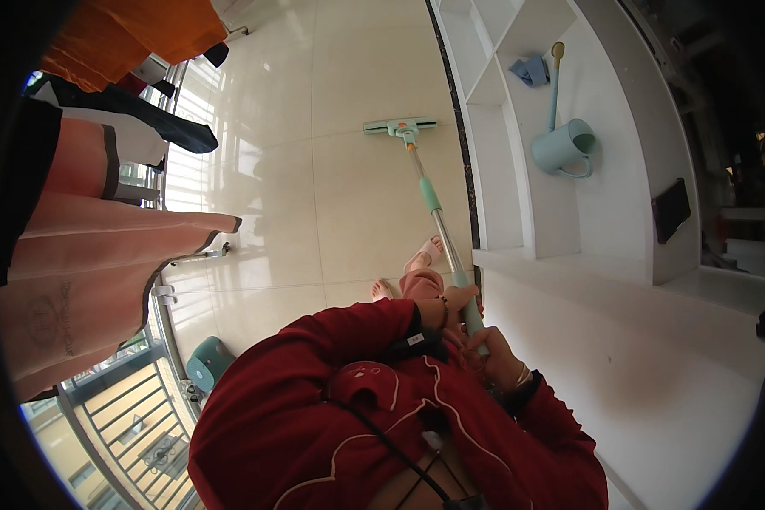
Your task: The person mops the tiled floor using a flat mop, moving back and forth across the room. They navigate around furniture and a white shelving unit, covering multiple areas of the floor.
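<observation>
Flat mop [401, 127]: teal head lies flat on the cream floor tiles [348, 195], well out ahead of the person, close to the base of the white shelf unit [518, 153]. Handle [440, 229] runs back along the shelf edge up to the chest.

Left hand [457, 299]: wrapped around the handle, higher on the pole in the picture. Right hand [495, 357]: closed on the handle just below it, near the top end; fingers partly hidden by the red sleeve [552, 408], but it reads as a grip.

Progress, as a judgement: mopping looks mid-stroke, mop at full reach. Floor is glossy all over, with no clear wet/dry boundary, so I can't tell how much is covered. The strip by the railing [166, 340] and the area under the hanging laundry [102, 246] show no sign either way.

Around: bare feet [425, 255] just beside the handle. Teal watering can [565, 144] and a blue cloth [531, 70] sit in the shelf, untouched. A small teal object [208, 361] rests by the railing.
</observation>
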Available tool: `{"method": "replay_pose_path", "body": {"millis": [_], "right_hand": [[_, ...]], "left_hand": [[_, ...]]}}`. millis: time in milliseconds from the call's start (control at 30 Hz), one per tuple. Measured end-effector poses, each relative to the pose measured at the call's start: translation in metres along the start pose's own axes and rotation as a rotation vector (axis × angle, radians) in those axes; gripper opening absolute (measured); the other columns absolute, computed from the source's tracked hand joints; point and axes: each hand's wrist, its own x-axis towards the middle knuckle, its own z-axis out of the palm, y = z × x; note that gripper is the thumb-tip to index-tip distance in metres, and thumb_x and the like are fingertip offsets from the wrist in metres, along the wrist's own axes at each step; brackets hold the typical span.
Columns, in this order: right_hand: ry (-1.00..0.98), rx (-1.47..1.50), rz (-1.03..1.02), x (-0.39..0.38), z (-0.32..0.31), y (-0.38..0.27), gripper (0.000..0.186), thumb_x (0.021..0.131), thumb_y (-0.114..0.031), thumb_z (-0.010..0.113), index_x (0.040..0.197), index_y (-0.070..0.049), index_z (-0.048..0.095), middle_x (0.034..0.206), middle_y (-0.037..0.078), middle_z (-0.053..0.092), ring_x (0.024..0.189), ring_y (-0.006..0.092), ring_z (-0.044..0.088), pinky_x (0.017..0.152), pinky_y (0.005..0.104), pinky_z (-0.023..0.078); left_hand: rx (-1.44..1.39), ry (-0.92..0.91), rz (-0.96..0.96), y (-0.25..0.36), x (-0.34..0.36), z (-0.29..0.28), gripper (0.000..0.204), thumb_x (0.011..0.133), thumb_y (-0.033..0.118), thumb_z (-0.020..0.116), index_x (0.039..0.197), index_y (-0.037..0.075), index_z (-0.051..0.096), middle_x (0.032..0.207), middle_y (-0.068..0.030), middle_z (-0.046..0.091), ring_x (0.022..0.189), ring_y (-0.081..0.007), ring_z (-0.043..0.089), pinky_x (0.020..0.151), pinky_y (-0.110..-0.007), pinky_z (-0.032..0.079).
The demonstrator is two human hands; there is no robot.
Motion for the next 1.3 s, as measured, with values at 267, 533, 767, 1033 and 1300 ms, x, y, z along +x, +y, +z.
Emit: {"method": "replay_pose_path", "body": {"millis": [267,533,767,1033,1300], "right_hand": [[0.068,0.235,0.244,0.168,-0.036,-0.057,0.017,0.066,-0.003,0.047,0.082,-0.007,0.04,0.055,0.005,0.041,0.038,0.0106,0.035,0.035,0.0209,0.028],[0.101,0.243,0.102,0.067,-0.051,-0.153,0.012,0.065,0.0,0.048,0.075,-0.004,0.043,0.056,0.004,0.045,0.04,0.012,0.041,0.037,0.0211,0.032],[0.129,0.16,0.163,0.024,-0.057,-0.138,0.023,0.057,0.005,0.045,0.079,-0.002,0.042,0.052,0.006,0.04,0.036,0.0158,0.039,0.034,0.0274,0.034],[0.121,0.241,0.182,0.203,-0.059,-0.177,0.028,0.058,0.001,0.049,0.085,-0.002,0.044,0.056,0.004,0.043,0.038,0.0133,0.039,0.035,0.023,0.031],[0.016,0.28,0.065,0.279,0.0,-0.207,0.022,0.066,-0.002,0.051,0.088,-0.001,0.047,0.061,0.004,0.045,0.046,0.0128,0.044,0.04,0.0217,0.036]], "left_hand": [[0.054,-0.08,0.024,0.155,0.075,-0.016,0.014,0.079,0.015,0.049,0.08,0.002,0.044,0.067,-0.008,0.05,0.06,-0.0225,0.051,0.065,-0.039,0.047],[0.109,-0.098,0.078,0.156,0.053,0.083,0.013,0.079,0.01,0.052,0.083,0.001,0.044,0.074,-0.0113,0.053,0.069,-0.025,0.055,0.07,-0.04,0.048],[0.088,0.044,-0.026,0.139,0.074,0.091,0.007,0.077,0.003,0.05,0.076,0.0,0.043,0.064,-0.0092,0.048,0.062,-0.0255,0.053,0.065,-0.045,0.048],[0.2,-0.001,0.105,0.311,0.131,0.055,0.016,0.076,0.009,0.048,0.061,0.004,0.046,0.061,-0.0085,0.052,0.057,-0.0238,0.054,0.062,-0.038,0.049],[0.155,0.16,0.318,0.4,0.114,0.026,0.016,0.08,0.017,0.052,0.074,0.003,0.047,0.064,-0.0084,0.052,0.058,-0.0239,0.054,0.059,-0.039,0.049]]}}
